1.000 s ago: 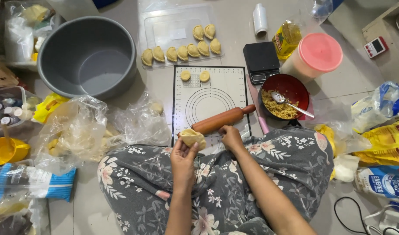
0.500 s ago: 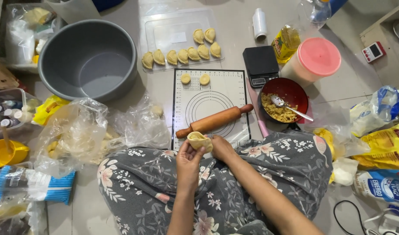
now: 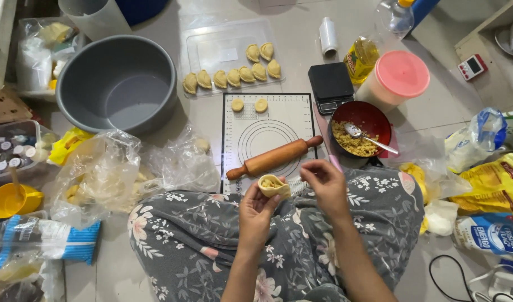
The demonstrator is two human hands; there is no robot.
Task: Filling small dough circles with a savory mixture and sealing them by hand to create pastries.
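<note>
My left hand (image 3: 256,210) cups a round of dough (image 3: 274,186) with yellow filling in it, folded part way up. My right hand (image 3: 325,183) pinches the dough's right edge with its fingertips. Both hands hover over my lap in floral grey trousers. Just beyond them a wooden rolling pin (image 3: 274,157) lies slanted across a white pastry mat (image 3: 267,134), which also carries two small dough discs (image 3: 249,105) at its far end.
A clear tray (image 3: 223,47) holds several folded dumplings. A red bowl of filling (image 3: 361,131) with a spoon stands right of the mat, beside a black scale (image 3: 330,85) and a pink-lidded tub (image 3: 398,78). A grey basin (image 3: 117,81) and plastic bags (image 3: 108,168) lie left.
The dough has been lifted off the mat's near edge and folded up into a cup in my left hand. My right hand has shifted to its right rim.
</note>
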